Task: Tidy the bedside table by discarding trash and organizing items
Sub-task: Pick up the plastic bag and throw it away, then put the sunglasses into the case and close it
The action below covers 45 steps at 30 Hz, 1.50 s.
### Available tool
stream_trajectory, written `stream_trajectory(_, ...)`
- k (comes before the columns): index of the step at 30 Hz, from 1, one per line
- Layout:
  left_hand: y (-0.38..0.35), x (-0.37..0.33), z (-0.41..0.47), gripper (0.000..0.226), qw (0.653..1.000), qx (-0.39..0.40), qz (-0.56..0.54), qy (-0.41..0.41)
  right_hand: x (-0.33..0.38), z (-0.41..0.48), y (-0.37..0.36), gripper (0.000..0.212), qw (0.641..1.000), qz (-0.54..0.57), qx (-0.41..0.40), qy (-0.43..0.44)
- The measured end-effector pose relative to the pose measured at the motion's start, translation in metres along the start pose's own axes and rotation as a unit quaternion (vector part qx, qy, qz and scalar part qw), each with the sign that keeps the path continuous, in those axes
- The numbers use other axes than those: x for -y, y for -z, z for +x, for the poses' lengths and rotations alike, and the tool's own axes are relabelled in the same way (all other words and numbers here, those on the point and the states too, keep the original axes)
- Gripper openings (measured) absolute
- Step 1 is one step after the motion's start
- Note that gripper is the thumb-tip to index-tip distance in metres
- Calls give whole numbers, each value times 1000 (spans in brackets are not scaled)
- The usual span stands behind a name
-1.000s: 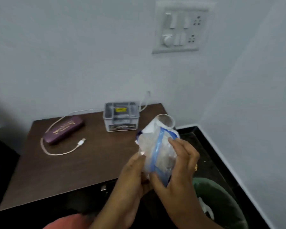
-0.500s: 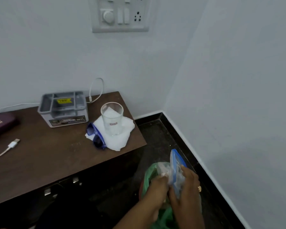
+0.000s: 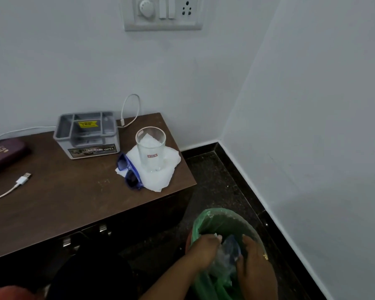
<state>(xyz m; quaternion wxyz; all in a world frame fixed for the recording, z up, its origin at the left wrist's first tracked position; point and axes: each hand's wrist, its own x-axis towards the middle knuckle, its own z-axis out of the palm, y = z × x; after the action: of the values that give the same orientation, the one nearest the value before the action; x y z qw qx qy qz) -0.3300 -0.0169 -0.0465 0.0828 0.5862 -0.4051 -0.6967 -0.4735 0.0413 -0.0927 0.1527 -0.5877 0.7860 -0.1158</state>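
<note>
- Far off to the left of the hands, at the table's edge, lies a maroon spectacle case (image 3: 2, 154).
- Just right of the case, a white USB cable (image 3: 20, 182) trails across the bedside table (image 3: 74, 202), its plug end loose on the wood.
- Up and left of the left hand, a grey desk organiser (image 3: 87, 135) stands against the wall.
- Nearer the hands, at the table's right corner, blue sunglasses (image 3: 129, 172) lie on the edge of a white tissue (image 3: 158, 178). A clear drinking glass (image 3: 151, 148) stands upright on the same tissue.
- The left hand (image 3: 204, 247) reaches down into the mouth of the bin, fingers curled round the left side of a crumpled plastic zip bag (image 3: 230, 250).
- The bag sits between the two hands, inside the bin's rim; it is blurred, showing only clear film and a blue strip.
- The right hand (image 3: 253, 263) clasps the bag's right side, fingers bent over it.
- Around both hands is the bin's green liner (image 3: 206, 221), on the dark floor beside the table.
</note>
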Motion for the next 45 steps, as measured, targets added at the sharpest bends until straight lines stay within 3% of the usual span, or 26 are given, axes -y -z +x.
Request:
stream_trajectory(7,57,-45,-57,26,974,-55,-182,-127,93,17,39,38,985,63,-84,139)
stream_trajectory(12,135,-41,-98,21,923,-193,-238,-233,188,25,45,33,943,203,-69,256)
stream_trajectory(16,205,-19,-89,23,878,-335,-236,-246,248,35,22,32,932,276,-24,235)
stream_trajectory(19,247,-2,-58,37,876,-400,-154,-222,278,41,1,34,944,264,14,199)
stream_trajectory(24,267,8,-25,64,915,-353,31,-191,297,45,-22,53,972,187,21,143)
stream_trajectory(28,265,14,-17,79,911,-320,85,-245,296,47,-30,48,977,154,26,142)
stream_trajectory(33,268,19,-7,88,916,-311,38,-250,289,54,-42,38,970,182,12,160)
stream_trajectory(36,268,21,-14,79,917,-314,-56,-241,290,55,-39,35,961,191,25,196)
stream_trajectory(39,276,30,-28,65,888,-368,-158,-224,299,55,-37,30,945,218,42,241)
stream_trajectory(45,295,62,-53,53,843,-467,-207,-168,335,68,-43,38,926,219,87,294)
